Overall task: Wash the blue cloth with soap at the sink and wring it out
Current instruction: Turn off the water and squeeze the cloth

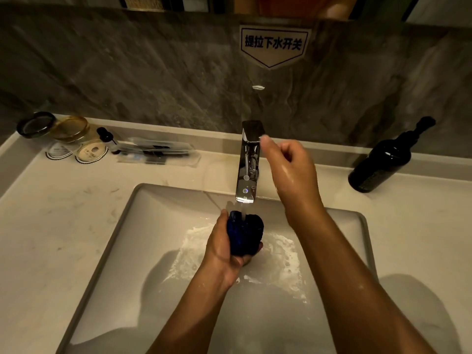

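My left hand [224, 247] grips the blue cloth [245, 232], bunched into a wet ball, over the white sink basin [143, 251]. A thin stream of water falls from the chrome faucet [248, 162] onto the top of the cloth. Foamy water spreads in the basin below it. My right hand [291, 167] is raised beside the faucet's handle, wet, fingers loosely curled, thumb tip near the handle top, holding nothing. A dark soap pump bottle [383, 159] stands on the counter at the right.
On the pale counter [51, 213] at the back left stand two glasses [69, 129], a small dropper bottle [107, 137], paper coasters and a clear plastic packet [158, 153]. A grey stone wall with a white sign [274, 44] rises behind the faucet.
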